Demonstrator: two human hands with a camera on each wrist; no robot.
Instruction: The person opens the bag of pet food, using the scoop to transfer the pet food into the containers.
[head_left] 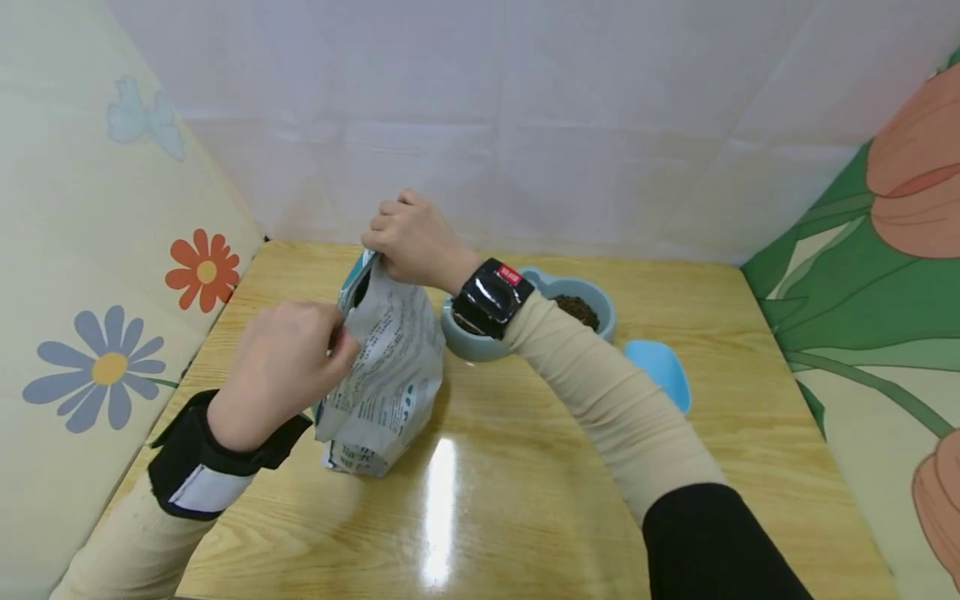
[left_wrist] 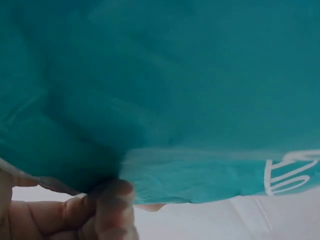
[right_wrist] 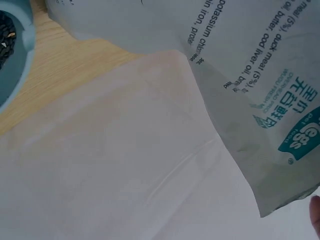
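Observation:
A grey and teal pet food bag [head_left: 393, 358] stands on the wooden table, its top gaping a little between my hands. My left hand [head_left: 281, 358] pinches the near edge of the bag's mouth; in the left wrist view its fingers [left_wrist: 114, 202] grip the rim of the teal side. At the far top corner, my right hand [head_left: 416, 237] holds the bag's edge with curled fingers. Printed ingredient text covers the grey side of the bag [right_wrist: 240, 95] in the right wrist view, where only a fingertip shows at the right border. The bag's contents are hidden.
Behind my right wrist sits a blue-grey double pet bowl [head_left: 480, 346] with dark kibble [head_left: 576, 310] in it. A bright blue scoop [head_left: 660, 371] lies on the table [head_left: 540, 467], right of the bowl and partly behind my forearm. A white sheet [head_left: 600, 125] hangs at the back.

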